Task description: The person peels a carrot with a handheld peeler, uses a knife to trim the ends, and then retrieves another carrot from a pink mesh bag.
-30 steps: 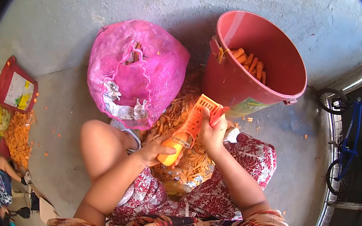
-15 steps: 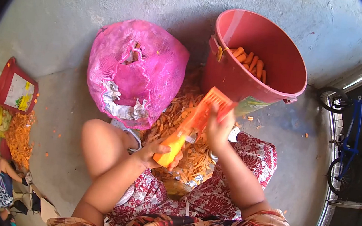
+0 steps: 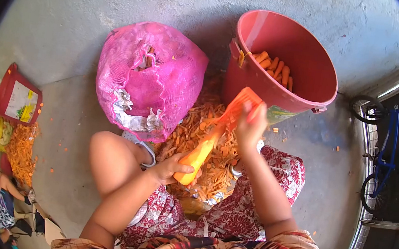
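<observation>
My left hand [image 3: 170, 168] is wrapped round the thick end of a bright orange carrot [image 3: 202, 153], which tilts up and away from me. My right hand [image 3: 252, 128] grips an orange slotted plastic peeler [image 3: 239, 103], slightly blurred, at the carrot's far tip. The peeler's blade cannot be made out. Beneath both hands, between my legs, lies a heap of carrot peelings [image 3: 217, 180].
A pink mesh sack [image 3: 186, 69] with paper at its mouth stands ahead on the left. Ahead on the right, a large red bin [image 3: 257, 89] holds several carrots [image 3: 277, 69]. A tipped red bucket [image 3: 4, 92], more peelings [image 3: 23, 153], another person's arm [image 3: 10, 186] and a blue bicycle [image 3: 387, 155] are farther out.
My right hand and the peeler have moved away from me along the carrot, toward its far tip. More of the carrot now shows. My left hand has barely shifted.
</observation>
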The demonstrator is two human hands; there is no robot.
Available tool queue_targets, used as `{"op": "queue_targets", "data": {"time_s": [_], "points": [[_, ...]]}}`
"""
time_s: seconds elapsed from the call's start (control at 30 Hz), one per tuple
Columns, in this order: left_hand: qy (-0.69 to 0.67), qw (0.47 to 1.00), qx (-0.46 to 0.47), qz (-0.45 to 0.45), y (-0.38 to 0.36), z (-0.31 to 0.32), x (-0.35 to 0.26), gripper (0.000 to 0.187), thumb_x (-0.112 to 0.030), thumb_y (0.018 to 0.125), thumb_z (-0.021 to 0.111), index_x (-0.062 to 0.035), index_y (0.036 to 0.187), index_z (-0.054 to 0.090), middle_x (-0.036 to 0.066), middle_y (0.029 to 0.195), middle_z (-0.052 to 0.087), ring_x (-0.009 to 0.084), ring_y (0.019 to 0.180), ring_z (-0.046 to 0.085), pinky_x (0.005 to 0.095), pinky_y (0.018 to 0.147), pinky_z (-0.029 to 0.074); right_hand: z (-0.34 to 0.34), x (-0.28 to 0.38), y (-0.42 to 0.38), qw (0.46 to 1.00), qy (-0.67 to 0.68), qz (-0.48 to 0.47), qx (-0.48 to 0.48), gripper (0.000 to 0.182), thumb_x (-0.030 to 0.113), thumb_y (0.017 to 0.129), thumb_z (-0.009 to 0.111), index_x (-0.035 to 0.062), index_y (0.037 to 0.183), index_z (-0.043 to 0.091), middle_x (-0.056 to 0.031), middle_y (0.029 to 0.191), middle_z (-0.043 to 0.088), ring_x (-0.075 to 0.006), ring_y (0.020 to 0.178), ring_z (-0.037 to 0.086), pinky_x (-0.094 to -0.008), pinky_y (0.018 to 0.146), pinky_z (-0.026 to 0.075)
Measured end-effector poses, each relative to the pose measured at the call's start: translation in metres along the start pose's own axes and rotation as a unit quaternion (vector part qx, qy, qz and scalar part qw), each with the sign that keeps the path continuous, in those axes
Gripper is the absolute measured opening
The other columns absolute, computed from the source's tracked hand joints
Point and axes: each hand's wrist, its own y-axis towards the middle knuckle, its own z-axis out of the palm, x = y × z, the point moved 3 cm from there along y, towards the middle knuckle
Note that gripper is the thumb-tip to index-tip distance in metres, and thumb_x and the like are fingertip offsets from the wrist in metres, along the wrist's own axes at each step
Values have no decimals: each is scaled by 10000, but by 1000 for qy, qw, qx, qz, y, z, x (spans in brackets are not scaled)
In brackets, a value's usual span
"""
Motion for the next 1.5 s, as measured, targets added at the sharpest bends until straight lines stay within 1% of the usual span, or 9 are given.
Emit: {"op": "queue_targets", "data": {"time_s": [0.1, 0.3, 0.47, 0.53, 0.63, 0.87, 1.17, 1.37, 1.5], "points": [[13, 1000, 10, 10, -1, 2, -5, 512, -176, 673, 645, -23, 1086, 384, 124, 820, 511, 198, 656, 555, 320, 549, 494, -22, -37, 41, 984, -48, 119, -121, 146, 128, 837, 507, 26, 775, 423, -81, 564, 474, -151, 474, 463, -274, 443, 390], [7, 1000, -20, 21, 2, -5, -4, 519, -177, 673, 643, -29, 1096, 379, 126, 819, 509, 201, 656, 553, 326, 560, 494, -1, 40, -23, 987, 126, -20, 102, 85, 43, 805, 513, 29, 782, 432, -71, 660, 490, -134, 601, 487, -268, 522, 401], [11, 1000, -9, 17, 3, -5, -6, 532, -198, 681, 639, -38, 1110, 369, 129, 808, 510, 207, 690, 550, 328, 557, 492, 7, -36, 10, 999, 38, 10, -16, 117, 55, 806, 513, 26, 749, 416, -68, 621, 461, -168, 519, 411, -277, 493, 377], [22, 999, -4, 24, -2, -1, -8, 553, -210, 681, 642, -51, 1130, 360, 134, 807, 512, 212, 697, 549, 329, 554, 492, -10, -62, 33, 934, 184, 297, -80, 96, 113, 835, 491, 20, 816, 489, -21, 662, 490, -99, 554, 424, -242, 513, 373], [4, 999, -12, 39, -2, 1, -7, 594, -224, 680, 645, -79, 1165, 334, 141, 806, 512, 220, 703, 549, 335, 556, 495, -17, -62, 42, 910, 267, 293, -124, 93, 118, 833, 506, 36, 876, 508, -10, 683, 520, -73, 562, 457, -221, 515, 392], [-2, 995, 17, 102, 2, 5, -16, 654, -216, 724, 617, -110, 1244, 235, 150, 892, 520, 243, 685, 587, 338, 607, 497, 1, -21, 6, 924, 281, 259, 17, 150, 144, 839, 512, 15, 915, 502, 1, 736, 525, -61, 609, 469, -209, 544, 394], [49, 996, -59, 49, 10, -3, -8, 610, -274, 753, 602, -4, 1206, 297, 148, 932, 537, 258, 844, 586, 332, 724, 478, 7, -5, -4, 917, 314, 244, 30, 153, 132, 853, 490, 26, 962, 479, 3, 740, 526, -58, 608, 482, -205, 540, 408], [21, 997, -58, 43, 12, -15, -7, 526, -299, 783, 532, -23, 1184, 329, 149, 869, 544, 259, 772, 576, 349, 673, 480, 8, 11, -10, 950, 233, 193, 77, 90, 112, 854, 480, 28, 883, 465, -8, 728, 519, -70, 621, 480, -223, 527, 411], [136, 984, -105, 52, 5, -4, -16, 545, -118, 699, 619, -30, 1161, 343, 130, 824, 547, 219, 681, 577, 320, 635, 479, 16, 17, -35, 958, 105, 160, 212, 95, 109, 835, 505, 23, 863, 475, -18, 721, 517, -65, 608, 460, -228, 534, 399]]}}
